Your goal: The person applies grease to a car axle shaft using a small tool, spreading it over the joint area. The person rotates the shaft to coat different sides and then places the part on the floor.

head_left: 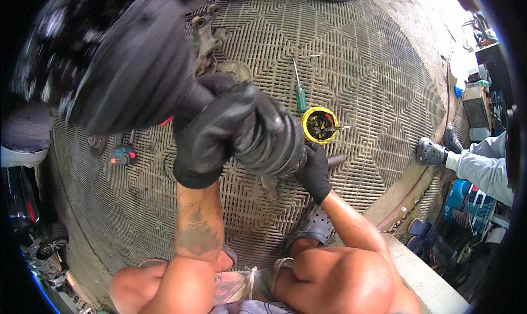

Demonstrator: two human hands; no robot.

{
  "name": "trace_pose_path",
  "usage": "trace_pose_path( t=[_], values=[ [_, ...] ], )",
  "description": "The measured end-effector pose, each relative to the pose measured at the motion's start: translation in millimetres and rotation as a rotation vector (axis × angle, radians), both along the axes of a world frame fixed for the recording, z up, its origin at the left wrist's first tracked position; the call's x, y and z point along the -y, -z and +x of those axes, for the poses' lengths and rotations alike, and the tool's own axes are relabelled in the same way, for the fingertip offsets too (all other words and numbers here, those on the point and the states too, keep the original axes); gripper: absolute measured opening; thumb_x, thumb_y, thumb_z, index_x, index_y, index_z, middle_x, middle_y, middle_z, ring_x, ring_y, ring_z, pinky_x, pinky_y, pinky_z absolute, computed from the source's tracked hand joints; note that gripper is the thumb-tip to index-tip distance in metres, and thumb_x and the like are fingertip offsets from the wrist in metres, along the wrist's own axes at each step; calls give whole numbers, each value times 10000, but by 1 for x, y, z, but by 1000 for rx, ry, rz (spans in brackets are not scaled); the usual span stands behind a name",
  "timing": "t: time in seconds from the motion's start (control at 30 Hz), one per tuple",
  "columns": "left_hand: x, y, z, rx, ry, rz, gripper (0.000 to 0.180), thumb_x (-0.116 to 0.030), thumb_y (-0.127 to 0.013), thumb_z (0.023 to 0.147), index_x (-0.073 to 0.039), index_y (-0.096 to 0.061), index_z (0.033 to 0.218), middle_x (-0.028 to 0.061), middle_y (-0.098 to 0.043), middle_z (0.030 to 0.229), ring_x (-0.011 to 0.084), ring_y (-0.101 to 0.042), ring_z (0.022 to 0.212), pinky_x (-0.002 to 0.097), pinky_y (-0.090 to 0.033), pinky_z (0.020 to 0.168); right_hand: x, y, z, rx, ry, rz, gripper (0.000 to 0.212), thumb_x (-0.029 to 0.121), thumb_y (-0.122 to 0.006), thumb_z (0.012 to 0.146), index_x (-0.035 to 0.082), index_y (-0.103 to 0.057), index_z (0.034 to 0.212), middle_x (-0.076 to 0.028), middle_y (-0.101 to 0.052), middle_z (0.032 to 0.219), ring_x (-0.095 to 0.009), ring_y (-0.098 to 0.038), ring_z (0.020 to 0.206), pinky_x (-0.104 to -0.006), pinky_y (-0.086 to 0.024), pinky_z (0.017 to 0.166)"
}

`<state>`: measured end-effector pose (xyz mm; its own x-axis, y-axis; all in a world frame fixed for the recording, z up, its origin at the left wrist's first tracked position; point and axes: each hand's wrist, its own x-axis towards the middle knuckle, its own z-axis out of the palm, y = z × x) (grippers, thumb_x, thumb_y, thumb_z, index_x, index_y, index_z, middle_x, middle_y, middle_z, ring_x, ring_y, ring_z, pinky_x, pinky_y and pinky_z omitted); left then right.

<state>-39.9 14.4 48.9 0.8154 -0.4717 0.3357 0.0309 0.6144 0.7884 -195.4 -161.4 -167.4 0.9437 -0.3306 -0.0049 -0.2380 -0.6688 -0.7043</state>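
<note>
A large black car part, blurred at its upper end (132,61), runs from the upper left toward the middle; its shape suggests a strut. Its wrinkled rubber boot (270,135) is at the near end. My left hand (202,149), in a black glove, closes round the part beside the boot. Below the boot's tip, my gloved right hand (314,170) is wrapped round a grey round bar (336,160), whose end sticks out to the right. A grey metal piece (270,188) shows under the boot; whether it joins the bar is hidden.
Beyond my right hand stands a yellow-rimmed tub (305,116) with small parts and a tool. A green-handled screwdriver (301,97) lies behind it. Left are metal suspension parts (204,42) and a power tool (123,155). Another person's shoe (431,152) is at the right.
</note>
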Motion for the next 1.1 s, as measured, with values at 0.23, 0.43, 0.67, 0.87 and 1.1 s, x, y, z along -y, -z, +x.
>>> trace_pose_path(
  t=[0.23,0.43,0.67,0.87,1.1],
  values=[
    [56,-11,10,818,-406,611,220,-142,-701,841,-113,-715,1059,84,-705,1054,265,-670,919,433,-517,831,26,-29,9,125,-94,136,367,191,-807,750,53,-701,1073,-160,-714,980,-365,-682,879,-429,-535,789],
    [93,-23,19,352,-98,473,213,-86,-608,937,38,-722,1067,77,-685,800,145,-631,667,304,-509,665,37,-30,-3,3,-92,276,344,196,-791,821,42,-708,1117,-157,-729,1034,-300,-714,932,-405,-549,834],
    [58,4,55,-68,-129,411,186,-80,-588,961,-14,-623,791,37,-602,647,90,-523,530,267,-422,520,30,-41,13,-58,-171,85,302,237,-768,830,72,-708,1076,-156,-716,941,-348,-681,830,-419,-526,724],
    [47,2,40,-103,61,90,214,-48,-600,929,-26,-540,725,51,-548,600,182,-608,592,346,-502,625,45,-11,2,-63,-132,641,452,229,-783,840,33,-645,1224,-120,-734,1078,-204,-686,1002,-364,-534,911],
    [10,5,47,125,581,-171,247,-241,-706,824,-140,-551,660,12,-520,512,239,-557,487,460,-523,649,39,-17,-5,-87,-230,762,418,64,-757,839,9,-659,1241,-117,-717,1175,-158,-647,1078,-347,-510,968]
  ],
)
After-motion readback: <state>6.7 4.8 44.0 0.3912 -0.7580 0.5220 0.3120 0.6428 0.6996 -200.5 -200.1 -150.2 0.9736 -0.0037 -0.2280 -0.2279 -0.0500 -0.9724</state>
